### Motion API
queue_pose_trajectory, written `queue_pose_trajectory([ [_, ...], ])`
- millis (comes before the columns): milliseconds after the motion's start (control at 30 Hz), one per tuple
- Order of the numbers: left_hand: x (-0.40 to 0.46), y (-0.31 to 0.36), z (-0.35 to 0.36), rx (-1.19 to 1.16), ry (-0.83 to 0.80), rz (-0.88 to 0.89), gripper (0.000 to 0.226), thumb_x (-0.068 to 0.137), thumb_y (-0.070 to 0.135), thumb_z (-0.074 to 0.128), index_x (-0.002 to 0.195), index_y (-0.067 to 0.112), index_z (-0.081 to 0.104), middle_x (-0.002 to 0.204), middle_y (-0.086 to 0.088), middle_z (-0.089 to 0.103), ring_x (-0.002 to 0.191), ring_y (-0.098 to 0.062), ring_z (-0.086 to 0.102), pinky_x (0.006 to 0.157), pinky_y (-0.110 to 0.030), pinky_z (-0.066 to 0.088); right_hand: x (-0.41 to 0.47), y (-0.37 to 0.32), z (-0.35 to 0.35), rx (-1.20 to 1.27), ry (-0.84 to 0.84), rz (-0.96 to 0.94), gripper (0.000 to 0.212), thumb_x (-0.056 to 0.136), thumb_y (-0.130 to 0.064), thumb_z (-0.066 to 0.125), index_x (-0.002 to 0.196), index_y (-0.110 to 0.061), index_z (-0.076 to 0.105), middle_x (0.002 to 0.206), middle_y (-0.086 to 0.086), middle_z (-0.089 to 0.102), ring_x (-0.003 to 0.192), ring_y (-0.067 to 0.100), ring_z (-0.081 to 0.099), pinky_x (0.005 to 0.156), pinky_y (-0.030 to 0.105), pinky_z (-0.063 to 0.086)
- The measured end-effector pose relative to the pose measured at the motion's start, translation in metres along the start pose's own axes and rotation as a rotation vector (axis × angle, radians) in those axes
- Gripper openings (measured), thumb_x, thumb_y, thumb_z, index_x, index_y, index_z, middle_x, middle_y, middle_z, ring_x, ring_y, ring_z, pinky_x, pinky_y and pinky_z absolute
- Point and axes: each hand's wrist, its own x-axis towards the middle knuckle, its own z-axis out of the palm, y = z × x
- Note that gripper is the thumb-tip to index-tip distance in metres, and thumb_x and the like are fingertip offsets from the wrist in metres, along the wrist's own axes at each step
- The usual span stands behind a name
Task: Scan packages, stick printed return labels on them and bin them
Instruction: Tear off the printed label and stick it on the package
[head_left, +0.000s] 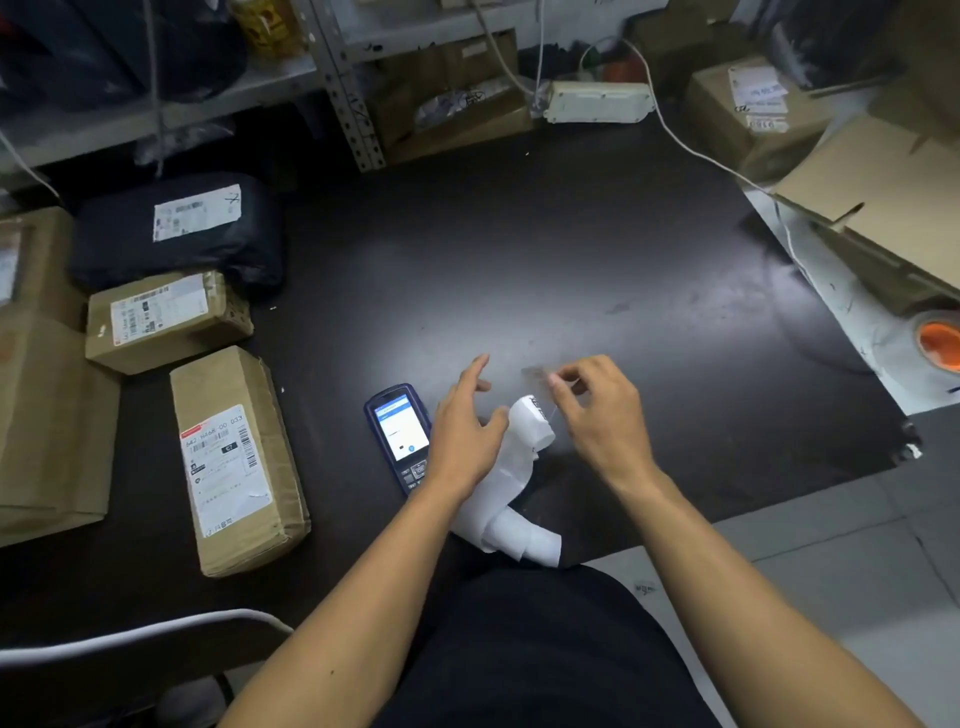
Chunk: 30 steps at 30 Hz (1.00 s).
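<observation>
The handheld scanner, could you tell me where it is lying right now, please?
In the head view the handheld scanner lies screen-up on the dark mat, just left of the left hand and the curled label strip, right of the nearest cardboard package.

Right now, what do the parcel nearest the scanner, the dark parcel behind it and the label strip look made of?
Nearest parcel: brown corrugated cardboard by the look, matte, creased edges, glossy white label on top. Dark parcel: probably a soft black plastic mailer; it sags and shines faintly. Label strip: thin white paper, curling into loops, likely sticker stock on a liner.
</observation>
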Motion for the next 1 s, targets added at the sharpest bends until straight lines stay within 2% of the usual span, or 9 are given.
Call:
queue_pose_trajectory([
  [133, -0.007, 0.011, -0.027, -0.320, 0.163, -0.141, 0.013, 0.097, 0.018, 0.057, 0.106, 0.025, 0.063, 0.083, 0.005, 0.067, 0.079, -0.008, 0.064, 0.079, -0.027, 0.049, -0.006, -0.024, 0.027, -0.129, 0.091, -0.224, 0.027, 0.094, -0.035, 0.055, 0.086, -0.011, 0.066, 0.088, 0.002, 0.061, 0.079, 0.019, 0.056, 0.068, 0.026, 0.041],
  [233, -0.011, 0.006, -0.051, -0.513, 0.177, -0.260, 0.029, 0.101, 0.033, 0.053, 0.079, 0.016, 0.062, 0.072, 0.000, 0.067, 0.066, -0.012, 0.065, 0.076, -0.033, 0.051, -0.010, -0.046, 0.051, -0.222, 0.082, -0.394, 0.025, 0.094, -0.031, 0.055, 0.087, -0.011, 0.067, 0.089, 0.004, 0.062, 0.079, 0.024, 0.057, 0.065, 0.034, 0.045],
  [333, -0.021, -0.007, -0.080, -0.616, 0.228, -0.343, 0.025, 0.096, 0.037, 0.060, 0.086, 0.014, 0.063, 0.080, -0.004, 0.070, 0.070, -0.014, 0.067, 0.063, -0.025, 0.049, -0.018, -0.066, 0.080, -0.248, 0.048, -0.548, 0.023, 0.095, -0.029, 0.057, 0.087, -0.010, 0.068, 0.091, 0.006, 0.063, 0.077, 0.028, 0.058, 0.063, 0.041, 0.047],
  [433, -0.034, -0.024, -0.115, -0.696, 0.340, -0.402, 0.012, 0.092, 0.012, 0.065, 0.103, 0.012, 0.061, 0.081, -0.003, 0.069, 0.061, 0.001, 0.064, 0.049, -0.011, 0.042, -0.030, -0.085, 0.111, -0.228, 0.030, -0.685, 0.023, 0.094, -0.030, 0.062, 0.087, -0.010, 0.069, 0.092, 0.008, 0.065, 0.079, 0.031, 0.058, 0.062, 0.041, 0.047],
  [533, -0.047, -0.049, -0.144, -0.616, 0.381, -0.376, 0.024, 0.090, 0.004, 0.062, 0.103, 0.024, 0.059, 0.083, -0.003, 0.073, 0.074, -0.007, 0.068, 0.068, -0.017, 0.049, -0.038, -0.105, 0.136, -0.189, -0.032, -0.814, 0.020, 0.091, -0.031, 0.066, 0.091, -0.011, 0.067, 0.094, 0.008, 0.064, 0.083, 0.028, 0.053, 0.062, 0.040, 0.046],
  [600, -0.058, -0.064, -0.162, -0.582, 0.400, -0.366, 0.027, 0.091, 0.007, 0.064, 0.103, 0.030, 0.058, 0.084, -0.002, 0.074, 0.074, -0.015, 0.068, 0.070, -0.027, 0.050, -0.040, -0.117, 0.147, -0.151, -0.149, -0.839, 0.027, 0.089, -0.037, 0.067, 0.100, -0.012, 0.063, 0.101, 0.009, 0.062, 0.090, 0.026, 0.053, 0.073, 0.037, 0.045],
  [700, -0.066, -0.081, -0.192, -0.597, 0.442, -0.337, 0.027, 0.093, 0.011, 0.065, 0.107, 0.033, 0.057, 0.093, -0.002, 0.073, 0.079, -0.012, 0.069, 0.067, -0.026, 0.053, -0.041, -0.141, 0.151, 0.008, -0.449, -0.540, 0.040, 0.087, -0.044, 0.066, 0.115, -0.015, 0.061, 0.117, 0.005, 0.056, 0.104, 0.014, 0.051, 0.090, 0.024, 0.043],
  [833, -0.062, -0.094, -0.227, -0.630, 0.387, -0.249, 0.036, 0.092, 0.005, 0.065, 0.121, 0.022, 0.054, 0.093, -0.007, 0.072, 0.080, -0.005, 0.069, 0.069, -0.016, 0.050, -0.033, -0.183, 0.165, 0.386, -0.636, 0.067, 0.037, 0.092, -0.023, 0.068, 0.124, -0.026, 0.049, 0.102, -0.006, 0.066, 0.091, 0.004, 0.064, 0.079, 0.022, 0.050],
  [1000, -0.030, -0.114, -0.260, -0.475, 0.345, -0.259, 0.043, 0.088, 0.010, 0.072, 0.122, 0.027, 0.053, 0.094, -0.003, 0.070, 0.089, -0.014, 0.068, 0.075, -0.023, 0.051, -0.006, -0.216, 0.203, 0.381, -0.631, 0.165, 0.030, 0.091, -0.014, 0.068, 0.118, -0.017, 0.056, 0.083, 0.003, 0.069, 0.068, 0.002, 0.063, 0.066, 0.020, 0.047],
])
